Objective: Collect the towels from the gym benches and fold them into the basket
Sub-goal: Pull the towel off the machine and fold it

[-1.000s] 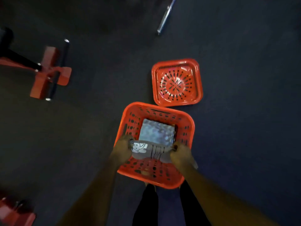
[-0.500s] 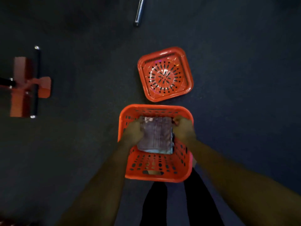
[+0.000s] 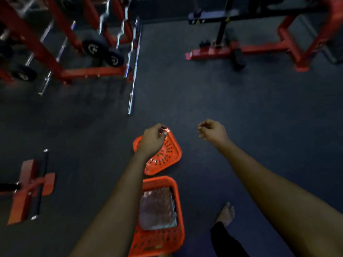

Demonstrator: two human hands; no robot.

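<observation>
Counting what's on the dark gym floor (image 3: 241,108): two orange plastic pieces, one basket (image 3: 157,240) and one perforated lid (image 3: 167,156) just beyond it. Inside the basket sits one folded greyish towel (image 3: 157,210) lying flat. Layered edges show along its right side, but honestly I can't tell how many are stacked under it. The left hand (image 3: 153,140) is pinching the far corner of the lid's rim, and the lid looks tipped up there. The right hand (image 3: 213,131) hangs in the air off to the side, fingers loosely curled, holding nothing. One bare foot (image 3: 225,214) is beside the basket, and one barbell (image 3: 132,86) lies farther out.
</observation>
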